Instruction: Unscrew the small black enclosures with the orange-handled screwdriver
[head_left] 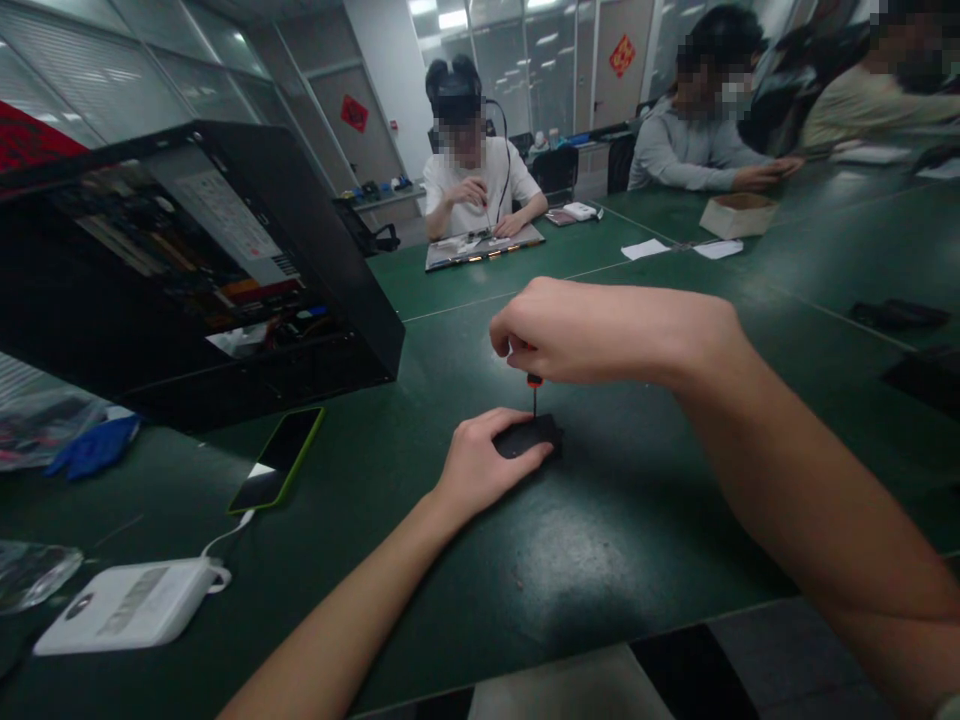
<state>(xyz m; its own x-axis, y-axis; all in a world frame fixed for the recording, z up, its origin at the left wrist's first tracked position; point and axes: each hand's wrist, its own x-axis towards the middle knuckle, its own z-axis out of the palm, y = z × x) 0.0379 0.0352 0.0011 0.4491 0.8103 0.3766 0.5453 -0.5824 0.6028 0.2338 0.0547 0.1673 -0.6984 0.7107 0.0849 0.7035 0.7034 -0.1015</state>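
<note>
A dark computer mouse lies on the green table, with its details hard to make out. My left hand grips it from the left, thumb along the near side and fingers along the far side. Above it, my right hand is closed around the handle of a screwdriver, black and orange where it shows. The screwdriver stands upright, and its thin shaft comes down to the mouse's far edge. Most of the handle is hidden inside my right hand.
An opened black computer case stands at the left. Near it lie a green-edged phone, a cabled white power bank and a blue glove. Across the green table, a person works over a flat panel; others sit right.
</note>
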